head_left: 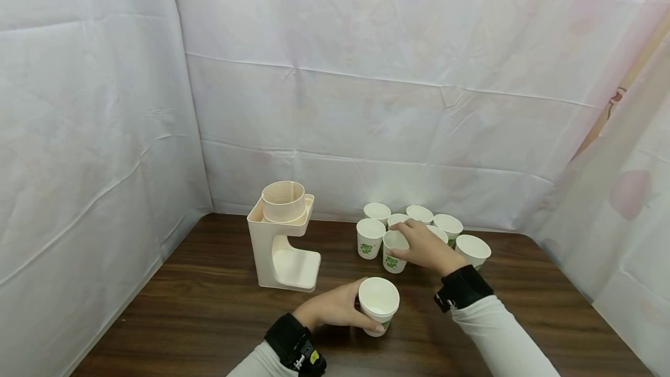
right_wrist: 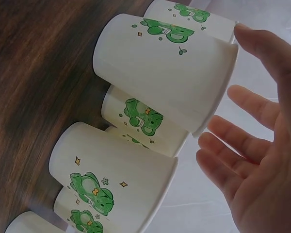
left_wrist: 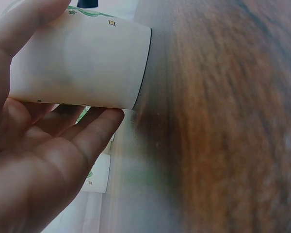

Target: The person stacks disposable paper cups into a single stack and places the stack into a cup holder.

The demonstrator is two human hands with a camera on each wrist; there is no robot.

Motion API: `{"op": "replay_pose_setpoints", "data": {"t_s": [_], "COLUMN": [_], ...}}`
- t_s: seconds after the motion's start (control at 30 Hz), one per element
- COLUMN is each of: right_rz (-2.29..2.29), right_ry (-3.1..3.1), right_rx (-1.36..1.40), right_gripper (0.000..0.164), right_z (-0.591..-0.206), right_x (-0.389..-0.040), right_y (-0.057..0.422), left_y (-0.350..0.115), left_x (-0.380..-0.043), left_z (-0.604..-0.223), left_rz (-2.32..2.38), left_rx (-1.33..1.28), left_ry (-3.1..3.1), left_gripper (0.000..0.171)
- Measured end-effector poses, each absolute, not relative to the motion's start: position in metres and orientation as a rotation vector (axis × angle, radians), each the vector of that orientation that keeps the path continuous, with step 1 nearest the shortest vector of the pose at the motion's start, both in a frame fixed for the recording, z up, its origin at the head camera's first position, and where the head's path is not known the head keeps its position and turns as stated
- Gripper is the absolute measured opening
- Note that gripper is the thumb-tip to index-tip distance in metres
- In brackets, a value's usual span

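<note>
My left hand (head_left: 337,305) grips a white paper cup (head_left: 378,294) upright near the front of the table, thumb on the near side. A second rim line shows just under the cup's top rim. In the left wrist view, the cup's base (left_wrist: 131,68) is close to the wood. Farther right, my right hand (head_left: 426,247) hovers at the front paper cup (head_left: 394,253) of a group. The right wrist view shows the thumb (right_wrist: 266,46) at that cup's rim and the other fingers loosely spread beyond its mouth. Green cartoon bears decorate the cups.
Several more white paper cups stand upright around the right hand, among them one at the left (head_left: 370,240) and one at the far right (head_left: 473,249). A cream plastic stand (head_left: 266,249) with a round holder (head_left: 282,202) is at the left. White cloth (head_left: 335,109) hangs behind the wooden table (head_left: 199,313).
</note>
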State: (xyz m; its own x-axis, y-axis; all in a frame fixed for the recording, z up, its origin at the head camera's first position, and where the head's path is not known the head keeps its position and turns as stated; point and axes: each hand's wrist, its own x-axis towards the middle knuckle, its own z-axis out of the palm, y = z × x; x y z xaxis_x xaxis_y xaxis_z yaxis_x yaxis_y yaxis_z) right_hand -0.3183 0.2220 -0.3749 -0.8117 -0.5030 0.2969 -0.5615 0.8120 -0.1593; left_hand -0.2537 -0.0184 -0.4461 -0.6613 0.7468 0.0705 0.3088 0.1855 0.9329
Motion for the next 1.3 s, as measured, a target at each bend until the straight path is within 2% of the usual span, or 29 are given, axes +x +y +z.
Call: {"op": "replay_pose_setpoints", "data": {"t_s": [0.3, 1.3], "right_rz": [0.313, 0.304], "right_ry": [-2.887, -2.845], "right_rx": [0.761, 0.879], "right_gripper": [0.060, 0.049], "right_z": [-0.3737, -0.3713], "right_x": [-0.3251, -0.3250], "right_y": [0.2188, 0.2208], "left_y": [-0.0186, -0.0190], "left_x": [-0.2537, -0.2551], "left_z": [-0.4453, -0.4440], "left_rz": [1.464, 1.451], "left_rx": [0.989, 0.986], "left_ry": [2.065, 2.089], "left_gripper": [0.069, 0.068]}}
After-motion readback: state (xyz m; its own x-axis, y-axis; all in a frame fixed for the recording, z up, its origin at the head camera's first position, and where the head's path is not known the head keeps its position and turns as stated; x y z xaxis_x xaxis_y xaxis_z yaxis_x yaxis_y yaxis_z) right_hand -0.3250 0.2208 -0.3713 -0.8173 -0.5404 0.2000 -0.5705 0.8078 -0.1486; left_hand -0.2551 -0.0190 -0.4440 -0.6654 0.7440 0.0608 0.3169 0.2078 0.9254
